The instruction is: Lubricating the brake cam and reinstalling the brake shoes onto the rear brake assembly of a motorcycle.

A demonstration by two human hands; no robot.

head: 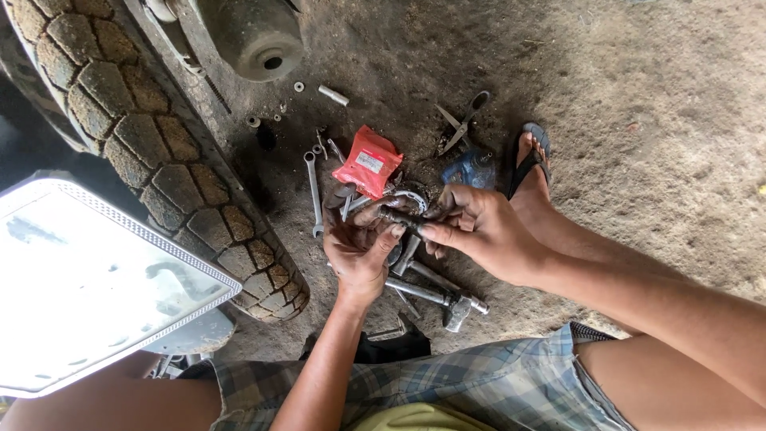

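Both hands close on a dark metal part [401, 218], left hand [359, 247] cupping beneath, right hand [479, 235] pinching its end; wrenches [313, 191] and a red packet [369, 162] lie within reach on the dirt floor [638, 120].

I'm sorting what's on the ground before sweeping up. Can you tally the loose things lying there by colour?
Red: 1, flat red plastic packet
Blue: 1, crumpled blue wrapper
Bare grey metal: 3, open-ended spanner, small cylindrical sleeve, pair of pliers
Total: 5; the piled tools under the hands are too jumbled to count.

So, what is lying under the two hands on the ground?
Under the left hand and right hand lie a hammer and metal tools. Their upper ends are covered by the hands, so I cannot tell more.
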